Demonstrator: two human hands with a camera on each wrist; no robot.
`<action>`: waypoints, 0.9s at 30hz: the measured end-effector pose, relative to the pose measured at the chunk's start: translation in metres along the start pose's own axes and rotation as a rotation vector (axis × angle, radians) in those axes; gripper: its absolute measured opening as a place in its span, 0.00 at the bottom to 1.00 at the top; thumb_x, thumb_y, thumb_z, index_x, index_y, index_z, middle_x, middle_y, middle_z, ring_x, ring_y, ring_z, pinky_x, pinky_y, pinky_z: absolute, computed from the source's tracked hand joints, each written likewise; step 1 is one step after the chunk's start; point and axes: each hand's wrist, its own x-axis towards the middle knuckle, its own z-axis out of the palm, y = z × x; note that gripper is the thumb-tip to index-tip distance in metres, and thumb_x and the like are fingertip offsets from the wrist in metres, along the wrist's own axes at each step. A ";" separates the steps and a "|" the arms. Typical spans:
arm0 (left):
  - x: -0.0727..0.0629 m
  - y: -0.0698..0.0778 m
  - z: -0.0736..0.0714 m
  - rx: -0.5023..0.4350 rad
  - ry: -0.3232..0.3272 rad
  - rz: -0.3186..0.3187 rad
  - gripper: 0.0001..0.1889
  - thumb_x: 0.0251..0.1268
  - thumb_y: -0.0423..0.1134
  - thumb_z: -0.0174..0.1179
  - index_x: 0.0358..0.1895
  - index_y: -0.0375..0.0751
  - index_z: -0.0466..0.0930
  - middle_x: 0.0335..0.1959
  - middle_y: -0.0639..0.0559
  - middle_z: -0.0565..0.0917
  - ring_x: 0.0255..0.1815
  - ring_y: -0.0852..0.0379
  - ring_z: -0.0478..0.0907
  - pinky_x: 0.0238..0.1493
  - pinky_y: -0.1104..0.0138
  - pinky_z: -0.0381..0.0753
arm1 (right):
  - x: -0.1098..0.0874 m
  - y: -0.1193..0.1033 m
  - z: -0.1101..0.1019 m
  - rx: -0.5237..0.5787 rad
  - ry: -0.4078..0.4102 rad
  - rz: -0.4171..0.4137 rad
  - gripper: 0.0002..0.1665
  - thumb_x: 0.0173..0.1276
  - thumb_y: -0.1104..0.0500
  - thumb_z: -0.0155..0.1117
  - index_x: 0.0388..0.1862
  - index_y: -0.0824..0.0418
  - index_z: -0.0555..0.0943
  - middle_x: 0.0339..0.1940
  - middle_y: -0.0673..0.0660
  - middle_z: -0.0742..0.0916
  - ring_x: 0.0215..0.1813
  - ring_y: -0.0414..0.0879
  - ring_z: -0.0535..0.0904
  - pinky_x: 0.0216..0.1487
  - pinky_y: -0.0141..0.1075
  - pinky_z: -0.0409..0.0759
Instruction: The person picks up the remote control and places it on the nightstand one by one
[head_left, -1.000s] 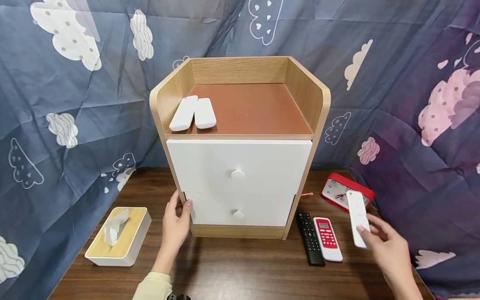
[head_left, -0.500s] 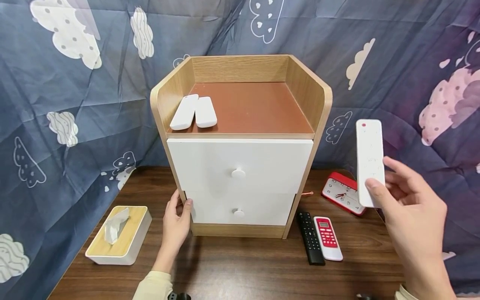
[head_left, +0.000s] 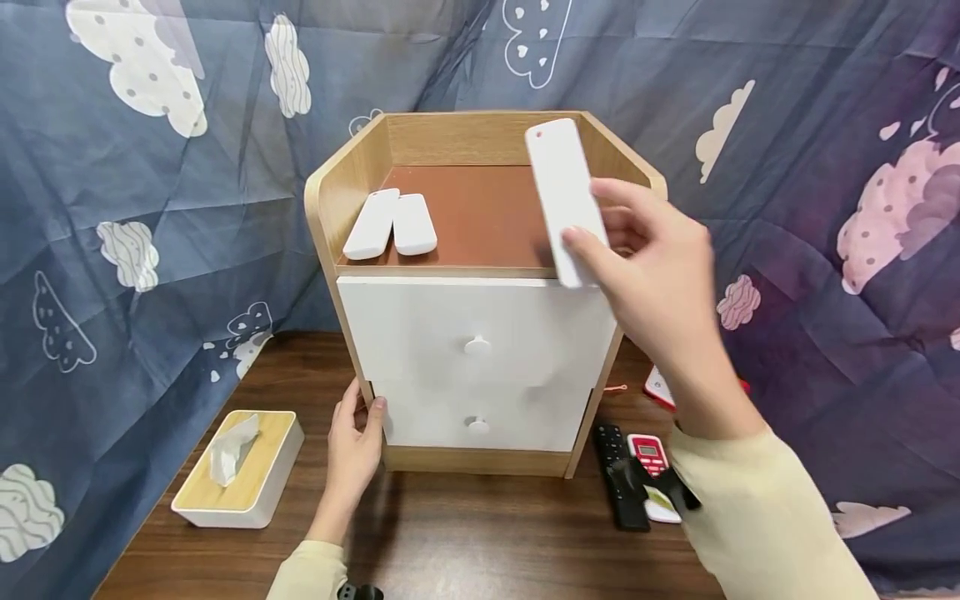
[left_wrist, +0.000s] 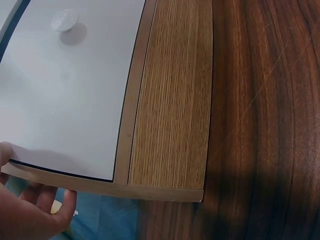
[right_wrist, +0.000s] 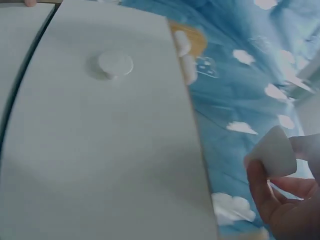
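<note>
Pinching a white remote (head_left: 561, 183) with the right hand (head_left: 660, 267), raised near the top right of the cabinet (head_left: 420, 321); gripping its lower side with the left hand (head_left: 354, 446). Likely light, stiff, slightly slippery — best held mid-length by both long edges.

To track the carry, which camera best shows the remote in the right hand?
The head view: the white remote shows nearly full length there, pinched in the right hand. The right wrist view shows it foreshortened, like a stubby block; the left wrist view doesn't show it.
</note>
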 end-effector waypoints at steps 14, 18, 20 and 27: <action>0.001 -0.002 0.002 -0.017 0.011 0.007 0.27 0.77 0.42 0.54 0.75 0.45 0.62 0.57 0.38 0.73 0.56 0.44 0.75 0.50 0.61 0.75 | 0.070 -0.015 0.087 -0.272 -0.468 0.325 0.15 0.67 0.53 0.64 0.50 0.57 0.84 0.35 0.53 0.88 0.13 0.41 0.74 0.21 0.31 0.72; -0.001 -0.003 0.001 -0.007 0.022 0.011 0.27 0.77 0.42 0.53 0.75 0.44 0.63 0.57 0.38 0.74 0.55 0.44 0.75 0.49 0.63 0.75 | 0.069 -0.020 0.097 -0.325 -0.478 0.289 0.12 0.63 0.54 0.62 0.44 0.57 0.83 0.38 0.51 0.86 0.28 0.42 0.79 0.32 0.32 0.75; -0.001 -0.003 0.001 -0.002 0.020 0.012 0.27 0.77 0.41 0.53 0.75 0.44 0.63 0.57 0.37 0.74 0.56 0.43 0.75 0.50 0.64 0.74 | 0.067 -0.020 0.099 -0.350 -0.477 0.278 0.13 0.61 0.55 0.61 0.43 0.58 0.82 0.41 0.52 0.85 0.39 0.44 0.78 0.40 0.33 0.75; 0.000 -0.004 0.003 0.002 0.003 -0.006 0.28 0.77 0.43 0.53 0.76 0.46 0.61 0.59 0.39 0.73 0.57 0.44 0.75 0.52 0.61 0.75 | 0.063 -0.010 0.098 -0.354 -0.470 0.261 0.13 0.61 0.52 0.58 0.39 0.58 0.79 0.41 0.52 0.83 0.46 0.45 0.76 0.45 0.35 0.73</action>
